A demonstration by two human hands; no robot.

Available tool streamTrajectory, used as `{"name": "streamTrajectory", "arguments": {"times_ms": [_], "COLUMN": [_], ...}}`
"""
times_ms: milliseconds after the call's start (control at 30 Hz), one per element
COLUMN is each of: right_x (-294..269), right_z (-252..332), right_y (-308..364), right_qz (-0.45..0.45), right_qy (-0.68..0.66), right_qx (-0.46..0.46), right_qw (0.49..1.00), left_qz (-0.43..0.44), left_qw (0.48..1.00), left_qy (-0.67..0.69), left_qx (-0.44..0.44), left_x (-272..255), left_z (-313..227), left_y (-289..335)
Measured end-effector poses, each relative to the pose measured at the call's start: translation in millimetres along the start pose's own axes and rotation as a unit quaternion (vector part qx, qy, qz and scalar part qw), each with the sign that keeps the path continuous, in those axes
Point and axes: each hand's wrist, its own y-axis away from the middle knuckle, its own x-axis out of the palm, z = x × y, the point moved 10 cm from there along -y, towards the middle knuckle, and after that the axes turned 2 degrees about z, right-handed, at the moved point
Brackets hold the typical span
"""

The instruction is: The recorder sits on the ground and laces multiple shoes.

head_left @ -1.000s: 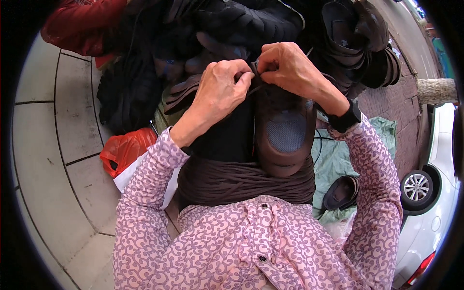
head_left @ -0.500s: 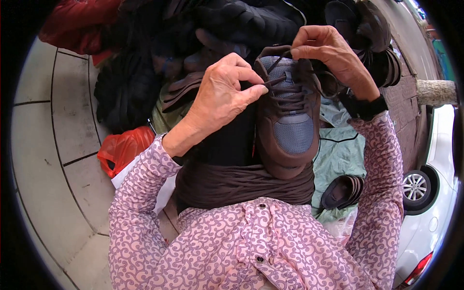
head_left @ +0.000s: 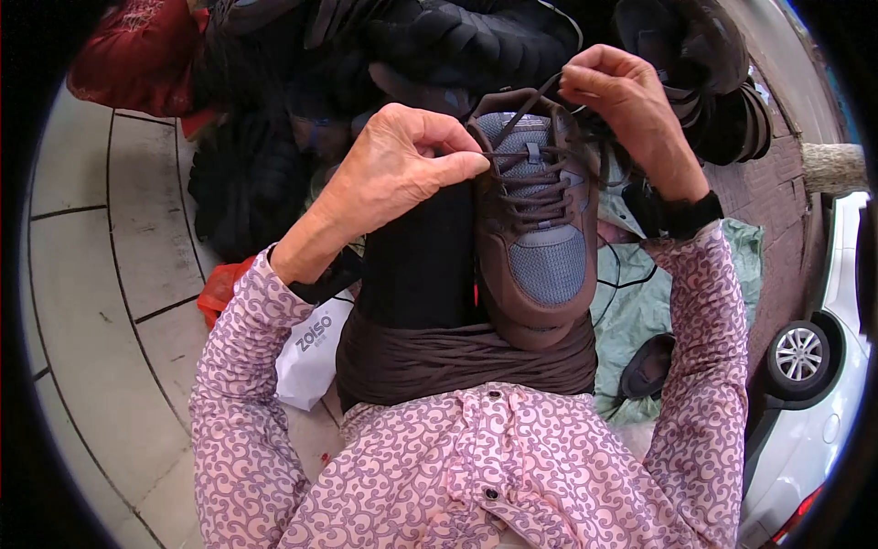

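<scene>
A brown and grey-blue sneaker (head_left: 547, 265) rests on my lap, its toe toward me. Dark shoelaces (head_left: 540, 197) cross over its tongue. At the shoe's upper left edge, my left hand (head_left: 402, 160) pinches a stretch of lace between thumb and forefinger. My right hand (head_left: 631, 105) is raised beyond the opening on the right, closed on another length of the same lace, which runs taut from the eyelets up to its fingertips. A bundle of dark brown laces (head_left: 439, 361) lies across my lap below the shoe.
Many dark shoes (head_left: 466, 46) are heaped in front of me, with a red bag (head_left: 137, 55) at the far left. A white bag (head_left: 313, 357) stands by my left side. On the right are a green sheet (head_left: 631, 306), a dark shoe (head_left: 647, 366) and a parked white car (head_left: 823, 403).
My left hand has shifted slightly left, keeping its pinch. The lace in my right hand is drawn out a little farther to the upper right. The shoe has moved slightly in view.
</scene>
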Motion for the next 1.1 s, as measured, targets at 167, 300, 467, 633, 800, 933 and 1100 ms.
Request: {"name": "streamTrajectory", "arguments": {"times_ms": [167,300,467,633,800,933,1100], "right_x": [-32.3,-54.5,-89.7,-118.7,-156.3,-150.1,-83.3], "right_z": [-8.6,-15.0,-33.9,-40.7,-35.9,-44.7,-36.3], "right_y": [-6.9,-11.4,-20.1,-28.2,-26.0,-13.4,30.8], "right_qz": [-0.018,-0.038,-0.071,-0.075,-0.159,-0.172,-0.156], "right_qy": [0.002,0.015,-0.058,-0.070,-0.058,-0.050,0.035], "right_qx": [0.006,0.018,0.047,0.050,0.039,0.068,0.057], "right_qw": [1.000,0.999,0.995,0.993,0.985,0.981,0.985], "left_qz": [0.059,0.078,0.083,0.063,0.061,-0.014,-0.059], "left_qw": [0.996,0.995,0.995,0.996,0.996,0.996,0.978], "left_qy": [0.043,0.014,0.048,-0.063,-0.053,-0.067,-0.122], "left_qx": [-0.057,-0.056,0.018,0.003,0.047,0.056,0.158], "left_x": [2.4,6.0,12.0,-1.0,8.5,2.0,13.5], "left_z": [12.9,16.8,9.3,14.7,7.6,-0.6,-25.4], "left_y": [-0.2,-2.4,-3.0,1.0,2.3,8.9,-17.1]}}
